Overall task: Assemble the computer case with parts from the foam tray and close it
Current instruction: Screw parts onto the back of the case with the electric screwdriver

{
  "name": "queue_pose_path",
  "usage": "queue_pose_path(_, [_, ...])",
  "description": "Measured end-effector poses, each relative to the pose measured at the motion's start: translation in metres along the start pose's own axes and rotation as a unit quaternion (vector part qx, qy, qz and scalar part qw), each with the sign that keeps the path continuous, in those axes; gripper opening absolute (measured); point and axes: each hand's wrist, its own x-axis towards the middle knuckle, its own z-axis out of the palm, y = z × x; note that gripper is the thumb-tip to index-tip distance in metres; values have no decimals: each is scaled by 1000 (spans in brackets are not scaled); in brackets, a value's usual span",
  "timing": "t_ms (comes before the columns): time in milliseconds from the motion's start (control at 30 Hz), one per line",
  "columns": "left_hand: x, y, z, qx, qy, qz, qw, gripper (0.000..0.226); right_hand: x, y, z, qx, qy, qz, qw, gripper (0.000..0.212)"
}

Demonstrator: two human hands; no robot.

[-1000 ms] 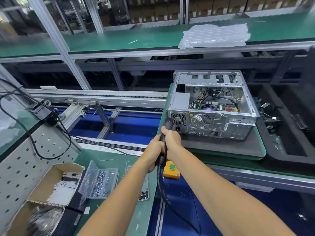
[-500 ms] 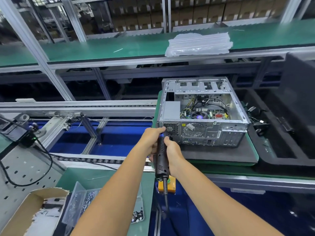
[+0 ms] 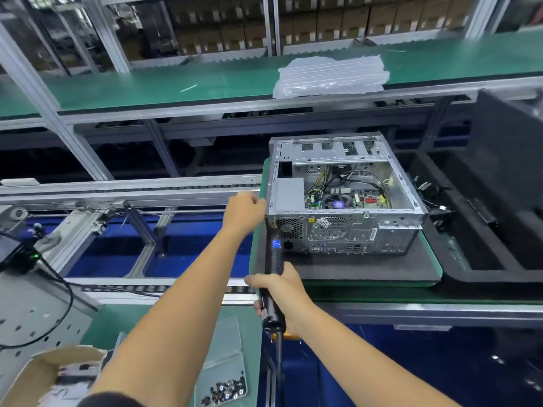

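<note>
Your computer case (image 3: 343, 198) lies on its side on a dark foam mat (image 3: 364, 267), which sits on a green pallet (image 3: 435, 267) just right of centre; its top face is open and no side panel is on it, so closing is not yet done. Inside you can see the motherboard (image 3: 346, 199), a round cooler, a grey power supply box (image 3: 289, 193) and loose black and yellow cables, so I judge the fitting well advanced and the fastening in hand.

Your right hand (image 3: 283, 292) has its fingers clenched round the lower body of a black electric screwdriver (image 3: 271, 277), whose tip points at the near left corner of the case's rear panel; your left hand (image 3: 245, 210) rests at the case's left edge, fingers curled, though whether they hold anything I cannot tell.

The case is bare, dull, perforated sheet steel with sharp folded edges; the screwdriver is ribbed plastic, with a cable trailing down. The black foam tray (image 3: 482, 259) beside the pallet looks soft and deep-walled; a clear plastic box of small dark screws (image 3: 224, 389) sits on the green tabletop (image 3: 105, 327) near you.
</note>
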Motion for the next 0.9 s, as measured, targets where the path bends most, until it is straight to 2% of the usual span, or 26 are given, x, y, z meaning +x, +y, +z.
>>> queue_pose_path(100, [39,17,-3,49,-7,62,997,19,3,-1,-2,-21,-3,-4,1000,52])
queue_pose_path(233, [86,30,17,109,-80,104,985,42,9,-1,-2,-27,13,-15,999,38])
queue_pose_path(333, [105,34,39,193,-130,152,961,45,12,-1,-1,-27,15,-16,999,44])
queue_pose_path(400, [109,31,52,248,-146,196,938,37,14,-1,-1,-28,10,-14,999,50])
queue_pose_path(500, [114,25,66,270,-123,219,930,29,16,-1,-3,-30,0,-11,999,57])
queue_pose_path(600, [120,26,75,301,-91,224,922,40,16,-2,-5,-32,-2,-3,999,56])
queue_pose_path(700, [119,26,82,337,-65,230,911,50,15,-4,-1,-28,3,6,1000,46])
queue_pose_path(900, [119,24,89,353,-44,225,907,56,13,-7,1,-12,9,2,1000,36])
